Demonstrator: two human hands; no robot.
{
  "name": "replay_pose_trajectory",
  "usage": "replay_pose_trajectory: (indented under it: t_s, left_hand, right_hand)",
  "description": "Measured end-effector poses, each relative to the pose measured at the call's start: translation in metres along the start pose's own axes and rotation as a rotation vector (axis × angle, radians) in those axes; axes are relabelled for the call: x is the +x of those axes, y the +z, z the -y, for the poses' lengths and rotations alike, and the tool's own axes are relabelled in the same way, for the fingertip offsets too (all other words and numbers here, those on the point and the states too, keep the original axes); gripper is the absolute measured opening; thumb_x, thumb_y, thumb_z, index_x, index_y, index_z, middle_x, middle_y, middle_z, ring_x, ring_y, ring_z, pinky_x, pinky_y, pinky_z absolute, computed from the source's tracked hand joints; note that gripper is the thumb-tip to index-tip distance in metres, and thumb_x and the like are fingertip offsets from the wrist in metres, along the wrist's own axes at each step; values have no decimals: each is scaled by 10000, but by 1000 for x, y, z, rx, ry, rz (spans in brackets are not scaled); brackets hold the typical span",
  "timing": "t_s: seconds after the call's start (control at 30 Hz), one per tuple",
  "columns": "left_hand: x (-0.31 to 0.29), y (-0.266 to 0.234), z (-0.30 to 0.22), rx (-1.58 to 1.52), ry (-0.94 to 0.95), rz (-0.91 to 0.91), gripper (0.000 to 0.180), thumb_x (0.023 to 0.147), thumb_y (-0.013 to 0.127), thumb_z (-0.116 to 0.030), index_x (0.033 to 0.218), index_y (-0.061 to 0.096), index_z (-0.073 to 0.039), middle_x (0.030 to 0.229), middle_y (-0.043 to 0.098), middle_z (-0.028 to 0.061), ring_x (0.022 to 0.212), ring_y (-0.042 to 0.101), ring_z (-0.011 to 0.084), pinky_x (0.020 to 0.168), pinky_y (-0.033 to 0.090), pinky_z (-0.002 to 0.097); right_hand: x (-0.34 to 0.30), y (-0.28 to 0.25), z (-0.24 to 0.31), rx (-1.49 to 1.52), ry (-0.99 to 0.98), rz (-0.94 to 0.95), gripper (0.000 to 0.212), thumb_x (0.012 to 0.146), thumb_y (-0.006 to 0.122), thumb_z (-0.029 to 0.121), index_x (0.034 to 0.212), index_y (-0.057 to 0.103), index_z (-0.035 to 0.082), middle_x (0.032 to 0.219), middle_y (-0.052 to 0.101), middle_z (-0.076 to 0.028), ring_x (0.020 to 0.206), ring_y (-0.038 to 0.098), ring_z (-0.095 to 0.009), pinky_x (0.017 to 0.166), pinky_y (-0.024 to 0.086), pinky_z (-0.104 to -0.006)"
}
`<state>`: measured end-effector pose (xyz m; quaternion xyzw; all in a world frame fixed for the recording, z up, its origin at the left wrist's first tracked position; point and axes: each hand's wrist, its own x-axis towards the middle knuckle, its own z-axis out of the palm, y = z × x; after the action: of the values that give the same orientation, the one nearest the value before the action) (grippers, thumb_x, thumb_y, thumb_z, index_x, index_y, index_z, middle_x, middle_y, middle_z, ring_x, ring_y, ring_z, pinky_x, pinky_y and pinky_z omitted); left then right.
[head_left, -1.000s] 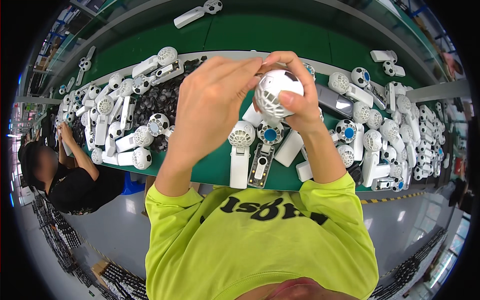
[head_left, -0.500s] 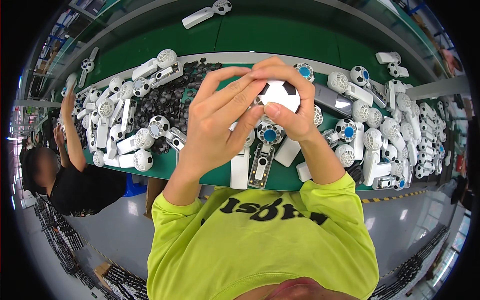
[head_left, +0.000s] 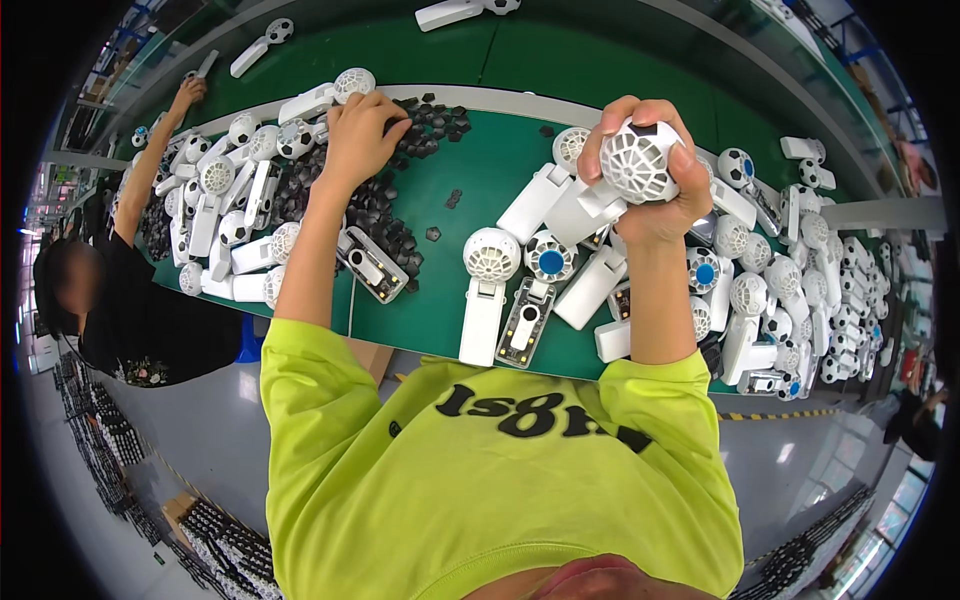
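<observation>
My right hand (head_left: 672,205) is raised over the table, its fingers wrapped round the ball-shaped head of a white handheld fan (head_left: 640,165). The fan's round web-like grille faces up toward me. A white handle appears to run from it to the lower left, partly overlapping other fans. My left hand (head_left: 362,140) is at the far side of a pile of small black pentagonal pieces (head_left: 305,200), palm down, with thumb and fingers apart. Nothing shows between its fingers, though their tips are partly hidden. Just beyond it lies another white fan (head_left: 353,84).
White fans with football-patterned heads crowd the green table (head_left: 455,290) on the left and right. Two fans (head_left: 491,255) lie close in front of me, one with an uncovered handle (head_left: 525,325). A raised rail (head_left: 500,103) borders a green belt. A co-worker (head_left: 150,330) reaches out at the left.
My hands have separated. The left has moved left to the black pieces; the right has carried the fan rightward and turned its grille toward me. The co-worker's arm reaches farther forward.
</observation>
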<state>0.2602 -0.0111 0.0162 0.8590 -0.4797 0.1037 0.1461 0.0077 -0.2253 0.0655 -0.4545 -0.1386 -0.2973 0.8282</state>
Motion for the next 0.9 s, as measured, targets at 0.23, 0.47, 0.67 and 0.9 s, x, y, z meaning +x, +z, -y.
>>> replay_pose_trajectory:
  t_s: [0.23, 0.47, 0.67, 0.9]
  left_hand:
    - [16, 18, 10, -69, 87, 161, 148, 781, 765, -183, 856, 685, -83, 925, 627, 50, 981, 562, 247, 885, 351, 393]
    - [16, -27, -59, -900, -185, 142, 99, 859, 706, -75, 898, 676, 11, 823, 679, 64, 742, 638, 119, 635, 499, 294]
    - [-5, -60, -182, -1140, -38, -420, 127, 865, 694, -45, 960, 716, 38, 890, 743, 94, 797, 712, 146, 714, 551, 252]
    - [-25, -58, -213, -1454, -47, -425, 157, 881, 672, -34, 1020, 725, 16, 911, 746, 114, 788, 714, 159, 717, 551, 254]
  right_hand:
    - [3, 2, -2, 704, 112, -77, 382, 747, 708, 386, 959, 632, 78, 1204, 524, -132, 1215, 477, -286, 728, 572, -368]
    - [3, 11, -20, 655, 7, -110, 389, 740, 693, 382, 981, 644, 80, 1254, 524, -143, 1318, 403, -324, 1076, 386, -567]
    - [-3, 31, -22, 243, -195, -118, 352, 760, 628, 361, 953, 620, 67, 1179, 538, -139, 1276, 434, -319, 1163, 241, -580]
    - [-5, 34, -16, 162, -301, -47, 385, 799, 562, 427, 1001, 637, 109, 1065, 554, -77, 1239, 452, -274, 1190, 176, -541]
